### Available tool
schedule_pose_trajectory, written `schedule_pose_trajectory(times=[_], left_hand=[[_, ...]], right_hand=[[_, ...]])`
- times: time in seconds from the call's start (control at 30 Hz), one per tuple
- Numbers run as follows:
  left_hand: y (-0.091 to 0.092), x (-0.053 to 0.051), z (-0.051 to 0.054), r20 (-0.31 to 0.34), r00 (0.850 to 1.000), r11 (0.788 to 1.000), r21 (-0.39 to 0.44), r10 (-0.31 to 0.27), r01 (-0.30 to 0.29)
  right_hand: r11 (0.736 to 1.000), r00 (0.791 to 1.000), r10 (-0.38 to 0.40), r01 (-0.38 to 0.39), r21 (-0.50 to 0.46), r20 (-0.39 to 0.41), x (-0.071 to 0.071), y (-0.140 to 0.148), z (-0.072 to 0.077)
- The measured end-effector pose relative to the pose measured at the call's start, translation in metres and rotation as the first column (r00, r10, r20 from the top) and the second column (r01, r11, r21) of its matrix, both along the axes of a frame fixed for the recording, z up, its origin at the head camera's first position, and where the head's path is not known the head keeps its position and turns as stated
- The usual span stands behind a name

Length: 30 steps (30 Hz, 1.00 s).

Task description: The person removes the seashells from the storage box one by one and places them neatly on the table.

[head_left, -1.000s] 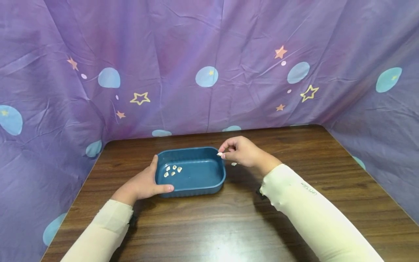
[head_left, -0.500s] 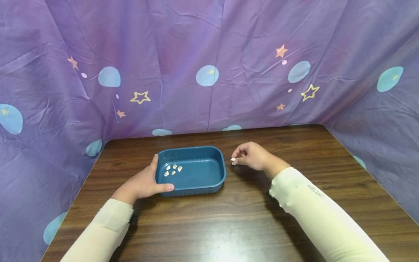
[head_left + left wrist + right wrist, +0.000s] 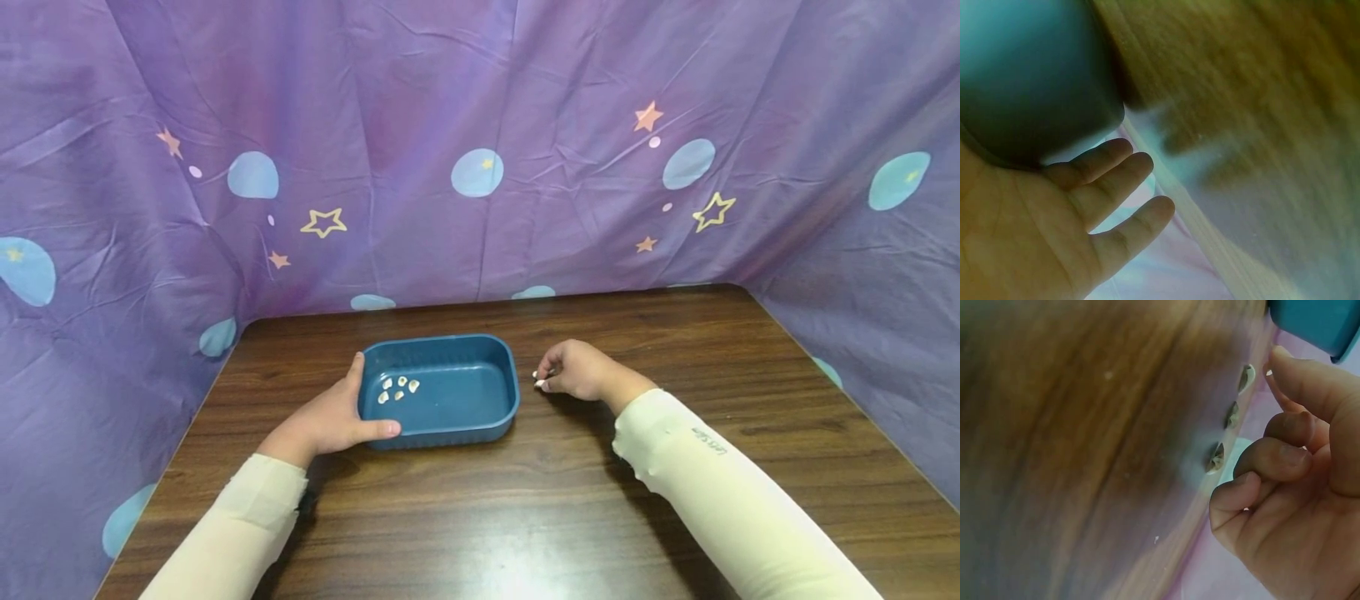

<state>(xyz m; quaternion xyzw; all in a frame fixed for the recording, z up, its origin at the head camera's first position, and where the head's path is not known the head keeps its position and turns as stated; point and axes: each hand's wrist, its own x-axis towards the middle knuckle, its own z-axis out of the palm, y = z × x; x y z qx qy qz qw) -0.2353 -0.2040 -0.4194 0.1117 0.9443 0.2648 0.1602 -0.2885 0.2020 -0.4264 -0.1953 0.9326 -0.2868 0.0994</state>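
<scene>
The left hand point(image 3: 330, 421) grips the left end of a dark blue rectangular tub point(image 3: 450, 437), its thumb along the front rim and a finger at the back corner. Three of its fingers point(image 3: 1113, 190) stretch out beside the tub in the left wrist view. Several small off-white shells point(image 3: 413, 386) lie at the left of the tub's floor. To the right of the tub, the right hand point(image 3: 581, 369) is low at the table, pinching a small whitish shell point(image 3: 540, 383) mostly hidden by the fingertips. A row of three shells point(image 3: 1232, 415) lies beside that hand in the right wrist view.
The dark wood-grain table point(image 3: 420, 517) has its back edge against a purple curtain point(image 3: 405, 125) printed with stars and blue ovals. The curtain also hangs along both sides.
My right hand has moved from the tub's right rim rightward and down to the table with the pinched shell. My left hand and the tub have stayed in place.
</scene>
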Motion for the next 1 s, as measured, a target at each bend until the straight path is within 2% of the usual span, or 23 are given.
schedule_pose_trajectory(times=[0.23, 0.57, 1.0], left_hand=[[0.0003, 0.0004, -0.0003, 0.000, 1.000, 1.000, 0.004, -0.003, 0.003], [0.0004, 0.0013, 0.0017, 0.002, 1.000, 1.000, 0.006, -0.003, 0.003], [0.0005, 0.0007, 0.0009, -0.020, 1.000, 1.000, 0.014, -0.017, 0.017]], right_hand=[[0.996, 0.999, -0.010, 0.013, 0.087, -0.033, -0.0007, -0.0031, -0.0041], [0.992, 0.999, -0.018, 0.022, 0.126, -0.030, -0.0014, -0.0045, -0.0033], [0.991, 0.999, -0.044, 0.046, 0.129, -0.016, -0.0019, -0.0037, 0.0039]])
